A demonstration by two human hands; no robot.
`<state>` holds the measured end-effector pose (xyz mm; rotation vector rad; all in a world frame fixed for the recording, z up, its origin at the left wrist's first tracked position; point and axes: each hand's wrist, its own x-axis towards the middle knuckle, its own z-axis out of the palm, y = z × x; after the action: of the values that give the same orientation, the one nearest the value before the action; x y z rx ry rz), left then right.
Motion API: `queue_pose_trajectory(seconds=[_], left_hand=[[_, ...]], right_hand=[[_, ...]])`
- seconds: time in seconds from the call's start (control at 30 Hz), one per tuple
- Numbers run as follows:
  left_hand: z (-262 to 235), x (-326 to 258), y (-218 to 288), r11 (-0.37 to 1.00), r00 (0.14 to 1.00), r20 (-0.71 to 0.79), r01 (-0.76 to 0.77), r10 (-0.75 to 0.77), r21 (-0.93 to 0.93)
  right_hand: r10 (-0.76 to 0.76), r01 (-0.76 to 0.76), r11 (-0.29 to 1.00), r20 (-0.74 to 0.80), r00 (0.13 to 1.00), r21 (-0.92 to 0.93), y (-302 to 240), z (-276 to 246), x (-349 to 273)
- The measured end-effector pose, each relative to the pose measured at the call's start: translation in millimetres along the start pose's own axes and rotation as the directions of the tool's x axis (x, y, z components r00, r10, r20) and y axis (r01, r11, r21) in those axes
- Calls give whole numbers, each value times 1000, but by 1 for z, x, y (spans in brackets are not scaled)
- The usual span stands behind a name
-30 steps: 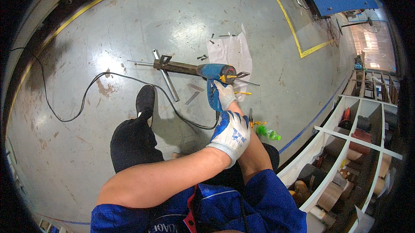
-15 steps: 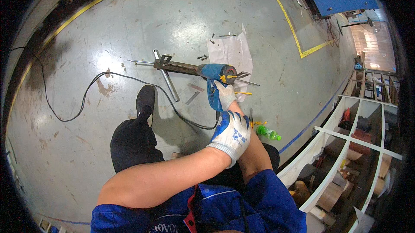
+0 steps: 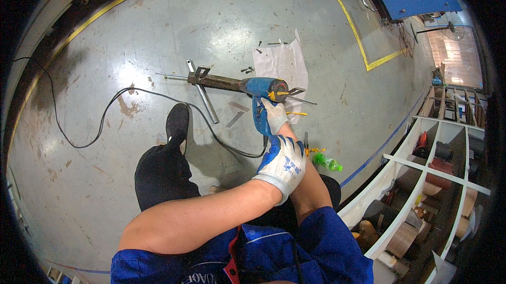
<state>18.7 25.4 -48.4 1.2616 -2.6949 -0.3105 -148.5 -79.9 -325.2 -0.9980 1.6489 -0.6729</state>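
A blue corded power tool with a looped handle lies at mid-floor, a long dark bar-shaped attachment pointing left from it. My gloved right hand is closed around the tool's rear handle, its fingertips partly hidden. Across my right forearm rests my left hand, in a white and blue glove, with the fingers wrapped over the arm just behind the wrist. Under the attachment's front end is a metal bar. A thin rod projects to the right, past the tool's body.
Creased white paper lies beyond the tool, with small dark screws beside it. The black cable snakes left past my shoe. Near my right forearm lies a green bottle. White shelving stands at the right.
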Motion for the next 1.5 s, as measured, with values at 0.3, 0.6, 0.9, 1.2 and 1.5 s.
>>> queue_pose_trajectory(seconds=[0.3, 0.6, 0.9, 1.2, 1.5], left_hand=[[4, -1, 0, 1000, 1000, 14, 20, -20, -12], [8, -1, -1, 1000, 1000, -1, 10, -10, -6], [7, -2, -1, 1000, 1000, 3, 13, -13, -17], [1, -4, -3, 1000, 1000, 3, 16, -16, 8], [11, -3, -1, 1000, 999, 36, 20, -19, -18]], right_hand=[[-168, 193, 933, 106, 980, -304, -9, 8, -9], [236, -231, 951, -1, 972, 205, -51, 16, -30], [275, -267, 958, -77, 958, 100, -49, 19, -29], [-175, 201, 908, 103, 979, -369, 7, 8, -1], [167, -175, 953, 50, 985, 249, -30, 18, -21]])
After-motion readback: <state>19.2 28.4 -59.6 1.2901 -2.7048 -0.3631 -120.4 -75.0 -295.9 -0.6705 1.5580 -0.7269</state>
